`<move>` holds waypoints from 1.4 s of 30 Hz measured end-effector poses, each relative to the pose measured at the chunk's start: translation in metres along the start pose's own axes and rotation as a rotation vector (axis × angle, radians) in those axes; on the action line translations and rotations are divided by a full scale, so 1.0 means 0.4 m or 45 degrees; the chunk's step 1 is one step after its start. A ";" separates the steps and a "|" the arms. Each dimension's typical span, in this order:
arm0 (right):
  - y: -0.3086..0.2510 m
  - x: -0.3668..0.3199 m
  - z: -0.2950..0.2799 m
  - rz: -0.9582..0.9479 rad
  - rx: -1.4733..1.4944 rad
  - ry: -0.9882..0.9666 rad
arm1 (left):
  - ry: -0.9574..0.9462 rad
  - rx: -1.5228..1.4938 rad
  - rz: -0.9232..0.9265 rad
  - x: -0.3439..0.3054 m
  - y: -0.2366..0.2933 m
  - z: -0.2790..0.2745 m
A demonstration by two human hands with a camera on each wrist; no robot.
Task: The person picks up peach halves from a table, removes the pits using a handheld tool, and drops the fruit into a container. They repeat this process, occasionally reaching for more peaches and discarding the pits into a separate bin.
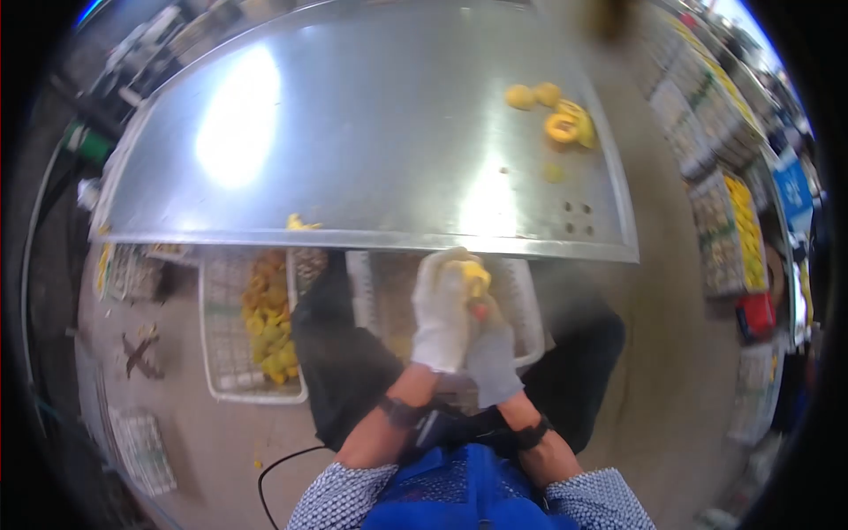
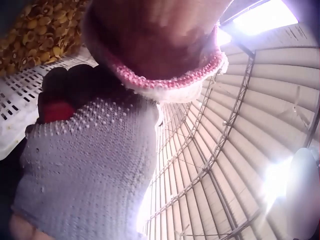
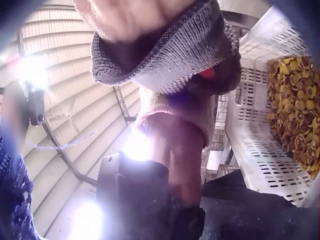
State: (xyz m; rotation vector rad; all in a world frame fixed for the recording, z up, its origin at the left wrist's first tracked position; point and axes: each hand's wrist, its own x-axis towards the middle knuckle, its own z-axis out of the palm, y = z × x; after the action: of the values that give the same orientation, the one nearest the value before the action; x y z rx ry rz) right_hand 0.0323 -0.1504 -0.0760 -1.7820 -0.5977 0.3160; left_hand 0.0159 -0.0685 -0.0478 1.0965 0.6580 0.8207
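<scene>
Over a crate at the table's front edge, my white-gloved left hand [image 1: 440,314] grips a yellow fruit piece [image 1: 475,276]. My right hand [image 1: 495,358], in a greyish glove, is close against it, its fingers curled round a small red object [image 1: 480,311] just under the fruit. In the left wrist view, the dotted glove of the right hand [image 2: 95,160] shows beside the red object [image 2: 58,111]. The right wrist view shows the grey glove [image 3: 170,57] and a bit of red [image 3: 207,73]; the fingertips are hidden there.
The metal table [image 1: 371,132] bears yellow fruit pieces [image 1: 565,128] at its right and a scrap [image 1: 302,223] on its front edge. A white crate [image 1: 212,353] of yellow and brown pieces stands left of my legs. Stacked crates [image 1: 729,234] stand at the right.
</scene>
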 end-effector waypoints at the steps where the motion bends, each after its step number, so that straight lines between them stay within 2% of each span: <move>1: -0.011 -0.002 -0.009 0.026 -0.050 -0.010 | -0.006 -0.011 -0.031 -0.003 0.003 0.005; 6: -0.018 0.005 -0.025 0.128 -0.050 -0.144 | -0.027 -0.153 -0.046 -0.001 -0.010 -0.005; 10: -0.021 0.010 -0.033 0.125 -0.067 -0.154 | -0.007 -0.125 -0.110 -0.007 -0.006 -0.002; 13: -0.004 0.008 -0.028 0.175 -0.008 -0.143 | -0.008 -0.047 -0.034 -0.001 -0.022 -0.005; 16: 0.000 0.008 -0.026 0.120 0.060 -0.111 | -0.071 -0.102 0.005 -0.002 -0.029 -0.008; 19: -0.010 0.009 -0.030 0.145 0.041 -0.112 | -0.091 -0.112 -0.071 -0.006 0.004 0.005; 25: 0.002 0.011 -0.038 0.173 0.040 -0.212 | -0.101 -0.032 -0.125 0.010 -0.019 -0.012; 28: 0.038 -0.003 -0.027 0.060 0.059 -0.190 | -0.186 0.125 -0.107 0.021 -0.031 -0.026; 31: 0.045 -0.012 -0.024 0.114 0.116 -0.174 | -0.252 0.171 -0.213 0.029 -0.011 -0.014; 34: 0.032 -0.014 -0.042 0.131 0.156 -0.248 | -0.357 0.032 -0.378 0.047 -0.012 -0.035; 37: 0.010 -0.021 -0.049 0.246 0.308 -0.280 | -0.582 0.167 -0.323 0.068 0.035 -0.035; 40: 0.017 -0.038 -0.055 0.364 0.332 -0.391 | -0.786 0.191 -0.539 0.098 0.035 -0.054; 42: 0.005 -0.036 -0.070 0.513 0.416 -0.515 | -0.899 0.381 -0.532 0.115 0.043 -0.060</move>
State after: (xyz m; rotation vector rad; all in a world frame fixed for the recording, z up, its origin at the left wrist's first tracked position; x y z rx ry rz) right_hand 0.0348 -0.1814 -0.0708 -1.5163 -0.4291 1.0108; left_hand 0.0178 -0.0141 -0.0424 1.3539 0.3843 -0.0496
